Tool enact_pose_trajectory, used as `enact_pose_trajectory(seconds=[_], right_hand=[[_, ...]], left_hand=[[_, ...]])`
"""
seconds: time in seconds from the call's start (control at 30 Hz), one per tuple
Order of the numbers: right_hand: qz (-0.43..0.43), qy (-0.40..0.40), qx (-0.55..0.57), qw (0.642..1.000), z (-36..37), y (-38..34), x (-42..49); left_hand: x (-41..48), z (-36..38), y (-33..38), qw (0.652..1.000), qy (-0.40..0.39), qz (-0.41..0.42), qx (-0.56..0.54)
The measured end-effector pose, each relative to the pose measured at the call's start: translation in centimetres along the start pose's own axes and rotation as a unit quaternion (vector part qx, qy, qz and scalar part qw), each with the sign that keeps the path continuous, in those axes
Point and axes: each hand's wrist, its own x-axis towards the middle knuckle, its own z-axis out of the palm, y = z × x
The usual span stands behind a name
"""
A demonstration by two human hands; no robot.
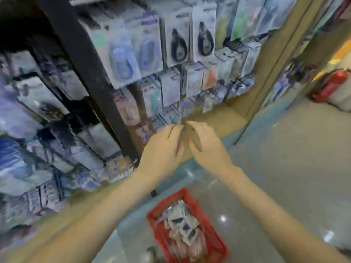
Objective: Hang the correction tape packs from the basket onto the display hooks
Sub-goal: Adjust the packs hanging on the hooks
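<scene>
Correction tape packs [182, 223] heaped in red basket [213, 237], on glossy grey floor [284, 158]. Beyond basket, left hand [163, 147] and right hand [207, 147] meet at display rack [171, 86]; finger grip too blurred to tell.

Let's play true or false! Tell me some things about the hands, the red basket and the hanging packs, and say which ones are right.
1. The basket is red. True.
2. The basket is empty. False: packs lie piled in it.
3. The left hand and right hand both reach toward the low part of the display rack. True.
4. The basket sits on a shelf. False: it stands on the floor, below the arms.
5. Two packs with black tape holders hang high on the rack. True.
</scene>
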Motion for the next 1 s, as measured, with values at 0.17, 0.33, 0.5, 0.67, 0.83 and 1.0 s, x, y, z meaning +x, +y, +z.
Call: enact_pose_trajectory(seconds=[0.17, 0.33, 0.5, 0.67, 0.83, 1.0], right_hand=[[0.180, -0.121, -0.040, 0.975, 11.0, 15.1, -14.6], [0.330, -0.184, -0.024, 0.925, 24.2, 27.3, -31.9], [0.382, -0.234, 0.015, 0.894, 37.4, 35.4, -43.9], [0.399, -0.242, -0.031, 0.884, 49.8, 43.0, -47.7], [0.407, -0.251, -0.115, 0.871, 54.7, 48.0, -45.9], [0.467, -0.284, -0.126, 0.828, 54.3, 46.6, -45.7]], left_hand=[[-12.3, 20.3, -2.5, 0.959, -0.251, -0.133, -0.017], [-26.7, 38.9, -6.4, 0.896, -0.402, -0.183, -0.041], [-37.8, 53.7, -10.4, 0.833, -0.511, -0.211, 0.000], [-43.8, 65.8, -13.1, 0.827, -0.523, -0.207, 0.003], [-44.6, 70.5, -13.4, 0.835, -0.512, -0.204, 0.007], [-45.2, 70.6, -14.7, 0.881, -0.454, -0.131, -0.002]])
